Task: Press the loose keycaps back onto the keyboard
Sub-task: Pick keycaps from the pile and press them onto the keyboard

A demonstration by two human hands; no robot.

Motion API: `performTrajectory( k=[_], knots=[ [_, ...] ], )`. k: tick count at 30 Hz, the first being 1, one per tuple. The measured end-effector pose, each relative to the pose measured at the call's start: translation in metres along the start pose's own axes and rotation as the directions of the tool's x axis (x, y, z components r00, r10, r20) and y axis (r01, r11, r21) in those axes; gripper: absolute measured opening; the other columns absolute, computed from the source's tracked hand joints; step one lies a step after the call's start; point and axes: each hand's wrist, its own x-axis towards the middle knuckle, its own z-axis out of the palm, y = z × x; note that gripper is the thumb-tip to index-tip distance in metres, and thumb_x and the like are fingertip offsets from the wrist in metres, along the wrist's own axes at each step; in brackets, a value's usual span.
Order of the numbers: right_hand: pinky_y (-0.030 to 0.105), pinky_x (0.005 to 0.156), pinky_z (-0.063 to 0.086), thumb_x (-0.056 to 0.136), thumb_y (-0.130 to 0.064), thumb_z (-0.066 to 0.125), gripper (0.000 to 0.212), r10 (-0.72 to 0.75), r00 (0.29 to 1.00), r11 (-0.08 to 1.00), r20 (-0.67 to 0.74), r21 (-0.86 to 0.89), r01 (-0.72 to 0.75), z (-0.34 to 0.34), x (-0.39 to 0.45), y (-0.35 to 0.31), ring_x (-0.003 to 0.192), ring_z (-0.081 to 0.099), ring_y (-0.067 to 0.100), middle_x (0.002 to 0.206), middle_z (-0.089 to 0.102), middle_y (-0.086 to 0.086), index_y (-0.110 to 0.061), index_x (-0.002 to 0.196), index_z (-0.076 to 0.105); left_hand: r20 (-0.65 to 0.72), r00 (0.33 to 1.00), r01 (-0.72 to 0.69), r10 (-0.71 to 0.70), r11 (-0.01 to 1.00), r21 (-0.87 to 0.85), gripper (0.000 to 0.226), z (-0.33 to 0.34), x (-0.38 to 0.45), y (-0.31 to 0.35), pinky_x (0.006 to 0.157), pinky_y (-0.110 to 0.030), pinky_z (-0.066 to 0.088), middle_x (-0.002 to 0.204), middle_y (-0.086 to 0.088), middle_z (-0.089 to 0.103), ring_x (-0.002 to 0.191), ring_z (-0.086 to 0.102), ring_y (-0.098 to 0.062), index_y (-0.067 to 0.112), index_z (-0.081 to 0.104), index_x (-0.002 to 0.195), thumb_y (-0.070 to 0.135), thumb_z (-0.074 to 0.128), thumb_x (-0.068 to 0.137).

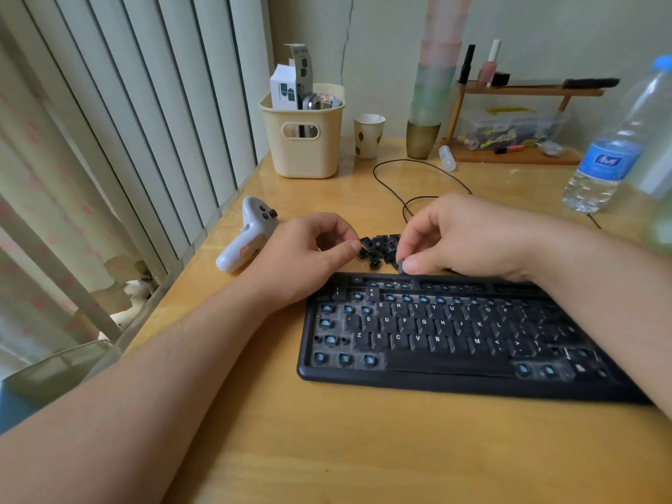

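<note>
A black keyboard [454, 361] lies on the wooden desk, with several bare blue switch stems along its left side, top rows and bottom right. Just behind its top edge sits a small pile of loose black keycaps [380, 249]. My right hand [469, 238] pinches one dark keycap [401, 266] between thumb and fingers, right above the keyboard's top row. My left hand [312, 252] hovers left of the pile with its fingers curled; its fingertips reach the pile's edge, and I cannot tell whether they hold a cap.
A white game controller [245, 236] lies left of my left hand. Behind stand a cream basket [303, 140], a paper cup [368, 136], a stack of cups [431, 100], a wooden shelf [516, 121] and a water bottle [614, 147]. A black cable [403, 183] loops behind the pile.
</note>
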Motion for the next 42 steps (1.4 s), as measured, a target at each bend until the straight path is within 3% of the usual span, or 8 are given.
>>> performTrajectory(
  k=[4, 8, 11, 13, 17, 29, 39, 42],
  knots=[
    [0.057, 0.102, 0.053, 0.087, -0.029, 0.081, 0.007, 0.143, 0.988, 0.989, 0.064, -0.037, -0.141, 0.004, -0.001, -0.004, 0.102, 0.071, 0.021, 0.096, 0.077, -0.010, -0.036, 0.083, 0.081, 0.014, 1.000, -0.021, 0.021, 0.999, 0.026, 0.009, -0.001, -0.002, 0.002, 0.067, -0.006, 0.041, 0.087, 0.004, 0.072, 0.072, 0.055, 0.002, 0.027, 0.073, 0.091, 0.034, 0.071, 0.096],
    [0.049, 0.104, 0.053, 0.089, -0.027, 0.080, 0.011, 0.197, 0.978, 0.980, 0.073, -0.052, -0.193, 0.009, 0.000, -0.010, 0.105, 0.067, 0.017, 0.103, 0.075, -0.007, -0.035, 0.081, 0.081, -0.011, 1.000, 0.005, -0.005, 1.000, 0.010, 0.009, -0.005, -0.002, -0.001, 0.068, -0.007, 0.043, 0.089, 0.004, 0.072, 0.080, 0.061, -0.007, 0.028, 0.073, 0.091, 0.035, 0.070, 0.097],
    [0.044, 0.105, 0.049, 0.088, -0.026, 0.081, 0.010, 0.224, 0.972, 0.975, 0.073, -0.013, -0.223, 0.011, 0.002, -0.013, 0.110, 0.063, 0.016, 0.107, 0.073, -0.006, -0.032, 0.081, 0.081, -0.033, 0.999, 0.030, -0.030, 0.999, -0.011, 0.010, -0.008, -0.001, -0.008, 0.081, -0.021, 0.051, 0.090, 0.006, 0.073, 0.086, 0.063, -0.010, 0.032, 0.073, 0.090, 0.039, 0.070, 0.096],
    [0.051, 0.108, 0.049, 0.087, -0.028, 0.081, 0.010, 0.244, 0.967, 0.970, 0.074, -0.022, -0.243, 0.017, 0.005, -0.015, 0.113, 0.065, 0.020, 0.109, 0.073, -0.005, -0.036, 0.081, 0.081, -0.052, 0.997, 0.050, -0.051, 0.998, -0.024, 0.010, -0.008, 0.001, -0.013, 0.086, -0.031, 0.053, 0.090, 0.009, 0.073, 0.086, 0.064, -0.009, 0.034, 0.072, 0.089, 0.042, 0.069, 0.095],
    [0.063, 0.108, 0.046, 0.085, -0.032, 0.080, 0.008, 0.267, 0.961, 0.963, 0.077, -0.071, -0.262, 0.029, 0.008, -0.018, 0.111, 0.070, 0.029, 0.110, 0.072, -0.002, -0.040, 0.085, 0.080, -0.063, 0.996, 0.062, -0.065, 0.997, -0.036, 0.010, -0.008, 0.002, -0.014, 0.084, -0.033, 0.053, 0.087, 0.011, 0.072, 0.082, 0.062, -0.005, 0.035, 0.072, 0.089, 0.044, 0.069, 0.093],
    [0.044, 0.095, 0.054, 0.085, -0.024, 0.083, 0.015, 0.257, 0.966, 0.965, 0.035, -0.057, -0.255, 0.036, 0.002, -0.021, 0.099, 0.064, 0.018, 0.098, 0.073, -0.004, -0.035, 0.075, 0.078, -0.015, 1.000, 0.022, -0.021, 0.998, 0.052, 0.009, -0.008, -0.003, -0.004, 0.066, -0.002, 0.039, 0.086, 0.006, 0.071, 0.084, 0.060, -0.004, 0.030, 0.073, 0.091, 0.037, 0.070, 0.096],
    [0.036, 0.083, 0.045, 0.087, -0.013, 0.079, 0.017, 0.318, 0.945, 0.948, 0.072, -0.013, -0.317, 0.032, 0.008, -0.024, 0.103, 0.059, 0.019, 0.103, 0.070, 0.000, -0.023, 0.074, 0.078, 0.007, 1.000, 0.024, -0.024, 0.998, 0.049, 0.008, -0.008, -0.002, -0.007, 0.073, -0.017, 0.047, 0.087, 0.006, 0.071, 0.083, 0.062, -0.006, 0.032, 0.072, 0.092, 0.039, 0.069, 0.096],
    [0.046, 0.099, 0.051, 0.088, -0.013, 0.077, 0.017, 0.332, 0.939, 0.943, 0.088, -0.045, -0.329, 0.032, 0.009, -0.028, 0.107, 0.062, 0.025, 0.107, 0.070, 0.002, -0.023, 0.075, 0.078, 0.008, 1.000, 0.022, -0.022, 0.999, 0.042, 0.008, -0.008, -0.001, -0.008, 0.077, -0.023, 0.050, 0.087, 0.006, 0.071, 0.083, 0.063, -0.007, 0.033, 0.072, 0.092, 0.039, 0.070, 0.095]
  ],
)
